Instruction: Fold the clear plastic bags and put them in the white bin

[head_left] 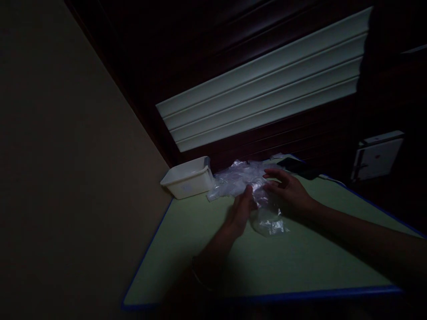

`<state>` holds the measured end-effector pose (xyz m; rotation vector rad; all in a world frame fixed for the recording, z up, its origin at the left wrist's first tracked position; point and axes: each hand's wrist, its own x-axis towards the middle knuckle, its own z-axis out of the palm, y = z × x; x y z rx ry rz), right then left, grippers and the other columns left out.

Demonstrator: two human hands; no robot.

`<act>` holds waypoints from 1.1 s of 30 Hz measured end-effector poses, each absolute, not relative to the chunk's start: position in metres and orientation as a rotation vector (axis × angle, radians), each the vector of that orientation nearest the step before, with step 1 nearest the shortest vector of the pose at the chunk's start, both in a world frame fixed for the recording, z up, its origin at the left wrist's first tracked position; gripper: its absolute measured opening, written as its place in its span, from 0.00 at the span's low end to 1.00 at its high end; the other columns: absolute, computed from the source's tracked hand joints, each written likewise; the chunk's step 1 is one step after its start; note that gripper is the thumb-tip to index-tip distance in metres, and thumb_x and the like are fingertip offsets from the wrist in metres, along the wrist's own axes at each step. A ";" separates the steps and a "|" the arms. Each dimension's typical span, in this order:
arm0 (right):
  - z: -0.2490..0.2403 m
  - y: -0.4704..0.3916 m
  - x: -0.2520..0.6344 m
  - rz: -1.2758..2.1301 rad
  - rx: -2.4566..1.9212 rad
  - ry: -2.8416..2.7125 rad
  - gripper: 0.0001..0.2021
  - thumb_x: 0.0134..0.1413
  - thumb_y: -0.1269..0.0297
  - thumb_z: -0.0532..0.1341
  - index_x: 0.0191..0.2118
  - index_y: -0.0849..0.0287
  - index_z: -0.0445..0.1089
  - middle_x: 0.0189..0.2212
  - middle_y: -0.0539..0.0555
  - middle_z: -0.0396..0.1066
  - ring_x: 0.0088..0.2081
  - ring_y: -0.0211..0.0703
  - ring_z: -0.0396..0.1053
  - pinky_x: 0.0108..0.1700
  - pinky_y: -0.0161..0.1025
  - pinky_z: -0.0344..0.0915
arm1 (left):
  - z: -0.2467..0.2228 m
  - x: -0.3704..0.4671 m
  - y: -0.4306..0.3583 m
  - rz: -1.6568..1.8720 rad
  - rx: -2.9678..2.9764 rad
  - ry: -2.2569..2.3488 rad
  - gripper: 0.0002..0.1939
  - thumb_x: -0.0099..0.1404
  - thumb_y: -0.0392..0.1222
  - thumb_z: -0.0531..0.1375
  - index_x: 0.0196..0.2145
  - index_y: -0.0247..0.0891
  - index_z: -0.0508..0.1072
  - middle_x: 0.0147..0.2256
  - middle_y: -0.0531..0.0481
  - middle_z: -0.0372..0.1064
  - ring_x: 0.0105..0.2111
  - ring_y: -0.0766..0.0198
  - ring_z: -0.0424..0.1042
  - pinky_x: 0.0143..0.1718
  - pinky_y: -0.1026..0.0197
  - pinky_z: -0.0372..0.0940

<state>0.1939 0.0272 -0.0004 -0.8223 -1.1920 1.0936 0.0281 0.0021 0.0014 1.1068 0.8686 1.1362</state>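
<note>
A clear, crinkled plastic bag (271, 218) hangs between my hands above the table and catches the light. My left hand (240, 213) grips its left side, thumb up and fingers closed. On the other side, my right hand (288, 191) has curved fingers and thumb at the bag's upper edge, pinching the film. Behind both hands lies a loose heap of clear plastic bags (230, 178), partly covered by my fingers. Dim light hides whether anything is inside the held bag.
A white plastic bin (191, 180) stands at the table's back left corner, by the wall. A dark flat object (298, 168) and a white cable (332, 180) lie at the back right. The pale green table (316, 262) has a blue edge. Slatted dark panelling rises behind.
</note>
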 end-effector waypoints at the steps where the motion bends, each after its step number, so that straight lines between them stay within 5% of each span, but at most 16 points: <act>1: 0.001 0.025 0.194 1.052 -0.804 -1.244 0.25 0.40 0.64 0.71 0.48 0.53 0.69 0.47 0.55 0.71 0.38 0.44 0.72 0.37 0.41 0.70 | 0.001 0.028 0.003 1.165 1.109 0.869 0.30 0.55 0.67 0.60 0.38 0.34 0.76 0.32 0.45 0.73 0.33 0.60 0.72 0.41 0.58 0.65; 8: 0.002 0.026 0.197 1.070 -0.807 -1.238 0.26 0.41 0.58 0.71 0.49 0.51 0.66 0.46 0.54 0.69 0.35 0.41 0.70 0.35 0.40 0.68 | -0.002 0.024 0.007 1.310 1.226 0.881 0.20 0.54 0.54 0.67 0.36 0.33 0.78 0.32 0.46 0.74 0.31 0.64 0.70 0.39 0.60 0.64; 12: 0.000 0.029 0.197 1.221 -0.809 -1.175 0.16 0.48 0.50 0.66 0.36 0.56 0.69 0.28 0.48 0.67 0.27 0.37 0.64 0.30 0.37 0.63 | -0.001 0.023 0.009 1.345 1.204 0.863 0.19 0.53 0.51 0.69 0.36 0.33 0.78 0.32 0.45 0.75 0.31 0.64 0.71 0.40 0.60 0.64; 15: 0.003 0.022 0.197 1.279 -0.810 -1.318 0.17 0.51 0.47 0.64 0.28 0.58 0.67 0.21 0.46 0.62 0.23 0.35 0.59 0.27 0.36 0.58 | -0.001 0.023 0.010 1.354 1.210 0.901 0.19 0.51 0.50 0.70 0.34 0.32 0.77 0.32 0.45 0.74 0.31 0.64 0.71 0.40 0.59 0.64; 28: 0.009 0.026 0.205 0.958 -1.022 -1.224 0.09 0.45 0.58 0.66 0.23 0.56 0.70 0.23 0.50 0.68 0.25 0.39 0.64 0.29 0.36 0.61 | 0.009 0.028 0.005 1.625 1.383 1.167 0.16 0.57 0.49 0.65 0.37 0.37 0.68 0.39 0.46 0.69 0.40 0.63 0.69 0.44 0.61 0.63; 33: 0.016 0.012 0.199 1.252 -0.742 -1.259 0.17 0.47 0.44 0.64 0.31 0.54 0.74 0.36 0.55 0.75 0.40 0.50 0.71 0.41 0.43 0.67 | 0.017 0.039 -0.013 1.354 1.404 0.798 0.22 0.59 0.50 0.64 0.47 0.38 0.68 0.49 0.42 0.69 0.50 0.57 0.68 0.51 0.58 0.61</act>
